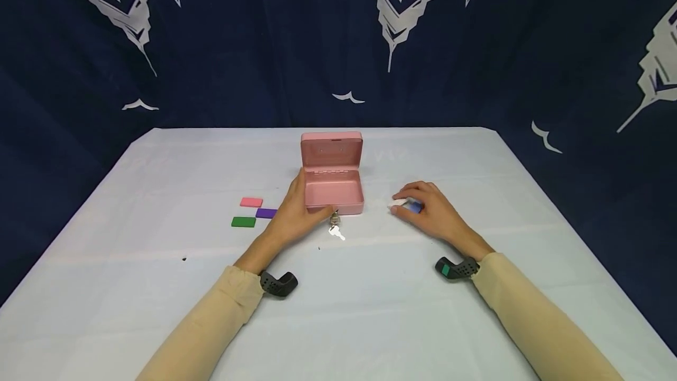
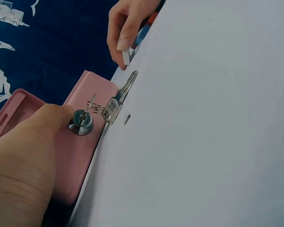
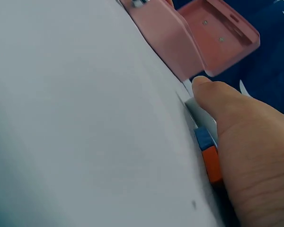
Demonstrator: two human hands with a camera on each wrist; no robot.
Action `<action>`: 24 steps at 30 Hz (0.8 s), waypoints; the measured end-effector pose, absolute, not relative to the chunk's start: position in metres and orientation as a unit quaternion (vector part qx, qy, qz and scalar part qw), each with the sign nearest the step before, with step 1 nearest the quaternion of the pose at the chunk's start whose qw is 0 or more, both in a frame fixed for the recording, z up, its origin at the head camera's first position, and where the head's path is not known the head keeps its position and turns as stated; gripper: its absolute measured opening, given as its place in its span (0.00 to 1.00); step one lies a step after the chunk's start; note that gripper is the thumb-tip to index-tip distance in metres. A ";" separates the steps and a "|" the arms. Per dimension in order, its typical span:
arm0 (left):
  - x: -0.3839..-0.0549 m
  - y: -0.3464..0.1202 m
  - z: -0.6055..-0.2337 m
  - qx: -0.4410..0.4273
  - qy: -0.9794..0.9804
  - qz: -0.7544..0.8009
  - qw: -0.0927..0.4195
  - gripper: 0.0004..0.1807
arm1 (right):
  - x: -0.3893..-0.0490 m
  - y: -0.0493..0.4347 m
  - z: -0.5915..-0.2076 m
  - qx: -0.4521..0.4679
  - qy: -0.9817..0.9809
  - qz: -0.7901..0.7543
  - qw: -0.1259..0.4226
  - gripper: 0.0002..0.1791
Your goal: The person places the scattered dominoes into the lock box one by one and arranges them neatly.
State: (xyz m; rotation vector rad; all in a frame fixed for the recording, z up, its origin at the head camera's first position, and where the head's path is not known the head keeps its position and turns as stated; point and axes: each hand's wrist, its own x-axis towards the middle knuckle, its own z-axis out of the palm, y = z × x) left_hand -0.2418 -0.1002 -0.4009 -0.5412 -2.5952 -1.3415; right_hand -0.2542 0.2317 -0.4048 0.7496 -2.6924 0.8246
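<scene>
A pink metal cash box [image 1: 335,188] stands with its lid raised. My left hand [image 1: 292,209] grips it from the left, fingers along the side and thumb at the front near the round lock [image 2: 81,122]. In that lock sits a key, and a ring with another key [image 1: 335,232] hangs from it. To the right of the box, my right hand [image 1: 431,210] pinches a small white block [image 2: 126,57] between thumb and fingers, low over the table. A blue and orange piece [image 3: 208,151] shows under that hand; whether it joins the white block, I cannot tell.
Left of the box lie flat pink [image 1: 251,201], purple [image 1: 265,213] and green [image 1: 244,222] pieces on the white table [image 1: 370,310]. A dark speck [image 1: 184,259] is farther left. Behind the table hangs a dark blue patterned curtain [image 1: 264,46].
</scene>
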 end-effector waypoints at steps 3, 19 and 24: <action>-0.240 -0.101 -0.403 -0.181 -0.881 -0.429 0.084 0.58 | -0.260 0.230 -0.407 0.248 -0.915 0.297 0.112 0.17; -0.243 -0.104 -0.401 -0.187 -0.894 -0.394 0.099 0.55 | -0.256 0.235 -0.396 0.251 -0.920 0.301 0.026 0.31; -0.244 -0.104 -0.402 -0.192 -0.887 -0.406 0.110 0.53 | -0.247 0.251 -0.382 0.202 -0.917 0.330 -0.100 0.45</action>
